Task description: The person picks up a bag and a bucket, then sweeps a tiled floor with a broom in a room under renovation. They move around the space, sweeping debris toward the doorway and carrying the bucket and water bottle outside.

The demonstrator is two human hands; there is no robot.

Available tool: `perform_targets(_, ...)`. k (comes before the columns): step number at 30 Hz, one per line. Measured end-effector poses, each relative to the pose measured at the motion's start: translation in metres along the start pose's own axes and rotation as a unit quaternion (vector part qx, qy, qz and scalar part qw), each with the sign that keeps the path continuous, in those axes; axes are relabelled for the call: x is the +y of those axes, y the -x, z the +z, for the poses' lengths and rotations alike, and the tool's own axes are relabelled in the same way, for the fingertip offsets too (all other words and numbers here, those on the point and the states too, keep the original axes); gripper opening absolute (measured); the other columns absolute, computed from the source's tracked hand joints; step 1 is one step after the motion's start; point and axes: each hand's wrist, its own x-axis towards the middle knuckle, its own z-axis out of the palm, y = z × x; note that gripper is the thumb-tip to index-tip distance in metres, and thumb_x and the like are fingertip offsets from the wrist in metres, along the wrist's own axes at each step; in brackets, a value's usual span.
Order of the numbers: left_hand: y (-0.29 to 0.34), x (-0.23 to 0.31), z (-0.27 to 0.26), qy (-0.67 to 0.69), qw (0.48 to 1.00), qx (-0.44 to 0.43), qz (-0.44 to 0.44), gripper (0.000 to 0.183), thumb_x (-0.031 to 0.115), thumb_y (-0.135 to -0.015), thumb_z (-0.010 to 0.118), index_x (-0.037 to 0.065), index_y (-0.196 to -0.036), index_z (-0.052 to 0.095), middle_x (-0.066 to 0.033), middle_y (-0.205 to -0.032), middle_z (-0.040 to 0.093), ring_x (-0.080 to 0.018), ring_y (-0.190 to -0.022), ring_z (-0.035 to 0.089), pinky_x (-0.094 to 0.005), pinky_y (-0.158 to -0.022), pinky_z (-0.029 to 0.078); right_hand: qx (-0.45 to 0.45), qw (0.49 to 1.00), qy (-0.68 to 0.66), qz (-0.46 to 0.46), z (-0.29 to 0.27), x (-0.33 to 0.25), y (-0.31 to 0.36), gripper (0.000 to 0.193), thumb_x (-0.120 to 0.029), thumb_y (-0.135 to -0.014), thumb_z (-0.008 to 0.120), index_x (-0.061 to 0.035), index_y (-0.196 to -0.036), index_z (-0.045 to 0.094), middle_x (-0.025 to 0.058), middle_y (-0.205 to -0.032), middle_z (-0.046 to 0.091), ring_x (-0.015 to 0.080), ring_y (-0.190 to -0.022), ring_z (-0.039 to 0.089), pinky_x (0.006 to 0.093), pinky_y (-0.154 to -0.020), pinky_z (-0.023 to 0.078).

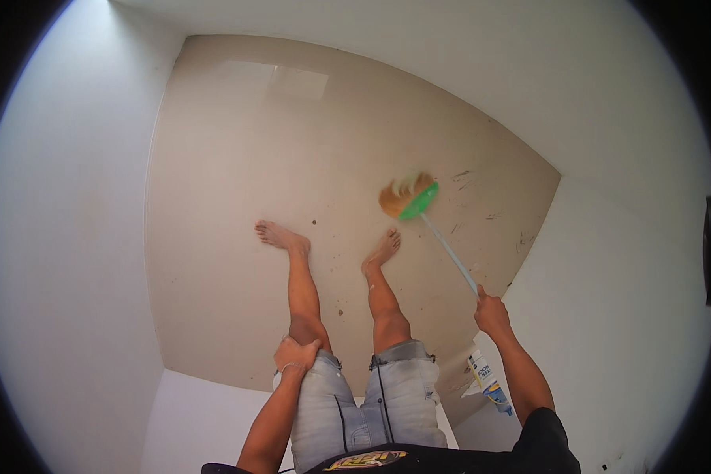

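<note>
In a room of white walls, left, right and far, with a beige floor spread between. On the floor's far left, a pale patch of light, probably a reflection. At the near edge, a black shirt and denim shorts, with legs set apart and feet bare, likely for balance in a stoop.

Beyond and right of the legs, a broom: pale handle slanting from near right to a green head with brown bristles, just beyond the right foot. Bristles blurred, turned far and left; contact with the floor seemingly there, but too smeared to be sure. Closed around the handle's near end, the right hand, perhaps so high up for reach at a low slant.

Near right, by the wall and beside the right forearm, a white pack and a blue tub, perhaps there to be out of the way. On the left knee, the left hand, apparently as a prop for the leaning body; nothing seen in it, fingers partly hidden, so no telling how far curled.

Right of the head, dark scuffs toward the far right corner. Between the feet, a dark speck.
</note>
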Motion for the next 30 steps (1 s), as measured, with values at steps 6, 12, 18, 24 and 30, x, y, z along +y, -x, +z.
perform_targets(6,-0.004,0.007,0.018,-0.044,0.998,0.037,-0.024,0.079,0.056,-0.070,0.081,-0.007,-0.115,0.065,-0.0256,-0.116,0.070,-0.0388,-0.111,0.069,-0.0456,-0.098,0.054,0.120,0.978,-0.108,-0.129,-0.071,0.008,0.017,0.050,-0.017,-0.102,0.053,-0.0152,-0.151,0.047,0.0238,-0.081,0.068,0.0435,-0.078,0.069,0.0528,-0.072,0.055)
perform_targets(12,-0.007,0.012,0.038,-0.062,0.995,0.077,-0.012,0.084,0.057,-0.070,0.081,-0.008,-0.120,0.061,-0.0254,-0.119,0.069,-0.0387,-0.114,0.067,-0.0450,-0.099,0.053,0.203,0.960,-0.094,-0.168,-0.147,-0.134,-0.146,0.047,-0.018,-0.105,0.047,-0.0180,-0.152,0.047,0.0195,-0.091,0.071,0.0368,-0.088,0.072,0.0501,-0.077,0.059)
perform_targets(18,-0.001,0.019,0.035,-0.115,0.990,0.085,0.021,0.083,0.058,-0.072,0.079,-0.007,-0.119,0.061,-0.0251,-0.123,0.068,-0.0386,-0.114,0.067,-0.0444,-0.100,0.052,0.112,0.992,-0.062,-0.011,-0.004,0.077,-0.065,0.049,-0.022,-0.106,0.049,-0.0196,-0.154,0.045,0.0236,-0.094,0.070,0.0403,-0.090,0.071,0.0499,-0.080,0.058)
perform_targets(24,0.000,0.009,0.037,-0.090,0.989,0.120,0.021,0.083,0.059,-0.072,0.078,-0.008,-0.119,0.063,-0.0246,-0.123,0.068,-0.0374,-0.116,0.067,-0.0434,-0.101,0.052,0.105,0.991,-0.078,-0.001,0.051,0.188,0.074,0.052,-0.019,-0.102,0.053,-0.0145,-0.153,0.045,0.0237,-0.087,0.071,0.0422,-0.081,0.071,0.0528,-0.076,0.058)
perform_targets(30,0.002,0.024,0.032,-0.159,0.982,0.103,0.028,0.085,0.059,-0.074,0.076,-0.009,-0.123,0.061,-0.0257,-0.121,0.069,-0.0381,-0.115,0.068,-0.0438,-0.100,0.053,0.192,0.947,-0.103,-0.236,-0.110,-0.007,-0.028,0.051,-0.018,-0.103,0.053,-0.0189,-0.153,0.045,0.0185,-0.075,0.066,0.0391,-0.071,0.068,0.0506,-0.065,0.055)
